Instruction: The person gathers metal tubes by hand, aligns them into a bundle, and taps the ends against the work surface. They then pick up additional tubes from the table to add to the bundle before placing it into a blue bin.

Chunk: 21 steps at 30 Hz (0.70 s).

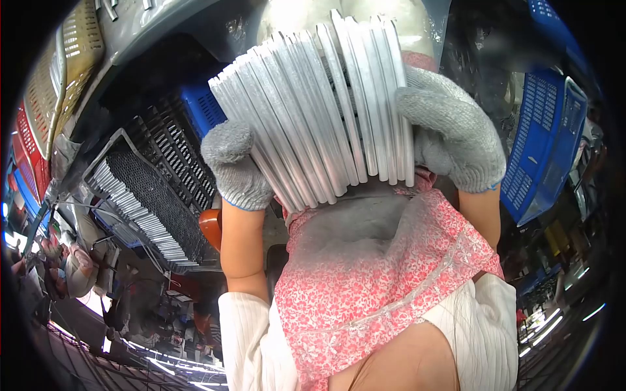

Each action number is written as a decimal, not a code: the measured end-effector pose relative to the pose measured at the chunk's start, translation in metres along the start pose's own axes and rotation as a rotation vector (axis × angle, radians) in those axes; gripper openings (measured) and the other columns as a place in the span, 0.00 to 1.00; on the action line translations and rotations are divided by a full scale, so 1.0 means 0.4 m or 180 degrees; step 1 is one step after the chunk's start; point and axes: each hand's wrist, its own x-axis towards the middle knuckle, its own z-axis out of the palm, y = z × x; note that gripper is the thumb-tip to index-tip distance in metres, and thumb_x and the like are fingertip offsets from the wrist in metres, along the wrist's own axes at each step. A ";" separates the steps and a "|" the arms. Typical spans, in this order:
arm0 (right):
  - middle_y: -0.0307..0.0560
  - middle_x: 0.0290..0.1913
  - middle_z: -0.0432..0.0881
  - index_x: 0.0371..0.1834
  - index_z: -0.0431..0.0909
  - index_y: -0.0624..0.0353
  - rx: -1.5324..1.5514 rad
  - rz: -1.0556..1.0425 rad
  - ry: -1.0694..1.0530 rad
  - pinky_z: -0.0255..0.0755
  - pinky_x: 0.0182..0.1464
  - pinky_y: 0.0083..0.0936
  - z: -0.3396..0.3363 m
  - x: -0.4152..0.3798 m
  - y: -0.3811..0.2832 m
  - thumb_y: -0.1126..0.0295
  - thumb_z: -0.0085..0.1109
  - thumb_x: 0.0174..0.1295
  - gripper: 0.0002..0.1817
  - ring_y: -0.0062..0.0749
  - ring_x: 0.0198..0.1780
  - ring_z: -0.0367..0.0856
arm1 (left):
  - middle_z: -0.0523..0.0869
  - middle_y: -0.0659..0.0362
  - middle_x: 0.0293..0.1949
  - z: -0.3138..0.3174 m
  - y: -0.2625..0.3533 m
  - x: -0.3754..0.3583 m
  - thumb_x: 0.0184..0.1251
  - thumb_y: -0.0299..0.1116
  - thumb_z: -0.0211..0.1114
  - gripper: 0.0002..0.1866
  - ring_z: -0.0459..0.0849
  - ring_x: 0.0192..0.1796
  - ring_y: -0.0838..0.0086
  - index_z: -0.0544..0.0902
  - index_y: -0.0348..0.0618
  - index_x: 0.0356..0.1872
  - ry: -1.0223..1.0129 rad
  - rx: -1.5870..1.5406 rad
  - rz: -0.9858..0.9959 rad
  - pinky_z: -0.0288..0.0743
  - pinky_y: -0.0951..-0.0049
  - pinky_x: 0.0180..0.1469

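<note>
A wide row of silvery metal tubes (pixel 300 111) lies side by side in front of my body, fanned slightly, with uneven upper ends. My left hand (pixel 236 163), in a grey knitted glove, grips the left end of the row, thumb over the outer tubes. At the opposite end my right hand (pixel 453 124), gloved the same way, closes around the outermost tubes. Between them the row is squeezed together, with a narrow gap right of its middle. The fingers beneath the tubes are mostly hidden. Below hangs a pink floral apron (pixel 365 287) with a grey smudge.
On the left stands a dark crate (pixel 147 195) with a line of similar tubes (pixel 140 212) along its side. A blue basket (pixel 544 143) is at the right. Yellow (pixel 78 58) and red baskets (pixel 36 143) sit at the upper left. A pale rounded surface (pixel 287 16) is beyond the tubes.
</note>
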 end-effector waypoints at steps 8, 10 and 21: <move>0.51 0.52 0.80 0.62 0.71 0.69 0.0217 -0.0831 -0.0583 0.74 0.45 0.25 -0.051 -0.015 0.027 0.70 0.49 0.71 0.19 0.29 0.46 0.78 | 0.80 0.54 0.59 0.009 0.006 -0.004 0.60 0.44 0.66 0.27 0.81 0.58 0.61 0.76 0.41 0.58 0.0254 -0.0175 0.0064 0.77 0.55 0.63; 0.62 0.60 0.76 0.65 0.68 0.74 0.1022 -0.0508 -0.0540 0.77 0.60 0.34 -0.064 -0.009 0.040 0.70 0.52 0.69 0.25 0.42 0.60 0.78 | 0.80 0.54 0.58 0.006 0.008 -0.002 0.60 0.44 0.66 0.27 0.81 0.58 0.62 0.76 0.41 0.57 0.0195 -0.0075 0.0080 0.77 0.56 0.62; 0.52 0.48 0.84 0.60 0.74 0.70 -0.1255 -0.0627 0.0538 0.77 0.52 0.27 0.069 0.005 0.000 0.66 0.63 0.59 0.27 0.30 0.48 0.83 | 0.80 0.55 0.55 0.009 -0.001 -0.004 0.60 0.43 0.65 0.25 0.81 0.55 0.64 0.77 0.41 0.55 0.0081 0.0856 0.0398 0.77 0.59 0.60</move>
